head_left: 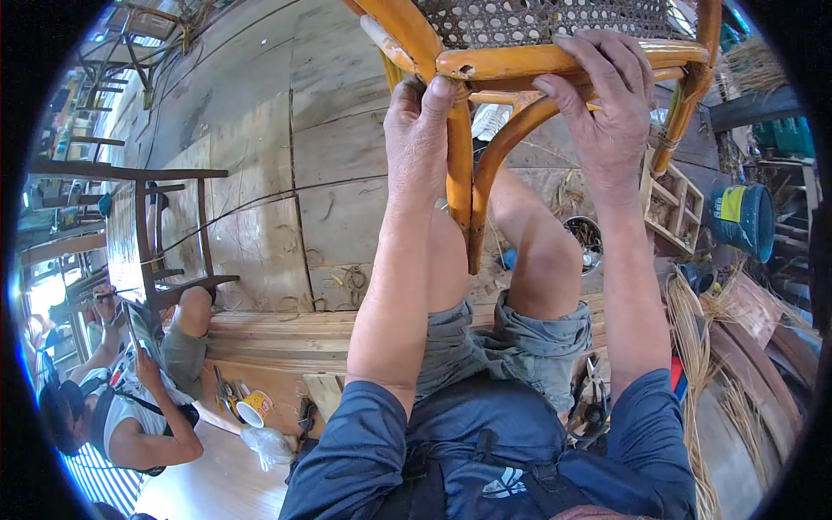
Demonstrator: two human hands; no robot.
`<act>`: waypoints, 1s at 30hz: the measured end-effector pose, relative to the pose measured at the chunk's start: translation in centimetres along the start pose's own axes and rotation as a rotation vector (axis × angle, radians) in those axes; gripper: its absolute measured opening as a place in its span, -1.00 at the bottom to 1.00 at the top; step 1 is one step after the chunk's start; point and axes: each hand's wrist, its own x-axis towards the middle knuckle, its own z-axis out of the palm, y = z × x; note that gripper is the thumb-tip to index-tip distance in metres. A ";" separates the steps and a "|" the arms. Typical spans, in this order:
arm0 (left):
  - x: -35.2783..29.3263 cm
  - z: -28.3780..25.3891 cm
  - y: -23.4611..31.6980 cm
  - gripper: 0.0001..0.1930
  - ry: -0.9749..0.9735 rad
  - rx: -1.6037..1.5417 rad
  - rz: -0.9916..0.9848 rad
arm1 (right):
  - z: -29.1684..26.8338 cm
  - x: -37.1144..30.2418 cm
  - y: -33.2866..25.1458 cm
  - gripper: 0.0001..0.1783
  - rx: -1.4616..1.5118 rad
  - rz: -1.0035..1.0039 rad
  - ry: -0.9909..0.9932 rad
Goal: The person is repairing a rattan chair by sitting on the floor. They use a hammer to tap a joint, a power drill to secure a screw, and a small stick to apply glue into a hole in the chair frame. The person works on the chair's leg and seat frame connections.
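Observation:
A varnished orange-brown rattan chair (511,62) is tilted in front of me at the top of the view, with its woven cane seat (546,19) facing away. Its bent legs (460,165) come down between my knees. My left hand (418,143) is closed around the corner joint, its thumb pressed by the end of the seat rail and its fingers curled behind, partly hidden. Over the same rail, farther right, my right hand (611,108) is clamped, fingers on top and thumb below. A small dark hole shows near the rail's left end.
To the left sits another person (143,416) holding a flat device, beside a dark wooden frame (136,221). A yellow cup (256,407) and plastic bag (267,446) are nearby. On the right are a divided wooden box (672,204), a blue bucket (744,223) and cane strands (686,347).

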 end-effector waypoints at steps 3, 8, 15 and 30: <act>0.0 0.2 0.3 -0.55 -0.013 -0.040 -0.019 | 0.1 0.0 0.0 -0.57 -0.013 -0.006 0.030; -0.2 0.1 0.1 -0.54 -0.029 -0.056 -0.034 | 0.1 0.2 0.0 -0.57 -0.021 0.008 0.006; -0.4 0.1 0.1 -0.53 -0.020 -0.007 -0.019 | 0.2 0.0 -0.2 -0.57 0.042 0.040 0.031; -0.3 -0.1 -0.3 -0.51 -0.016 0.061 -0.009 | 1.1 -0.9 0.5 -0.55 0.074 0.074 0.089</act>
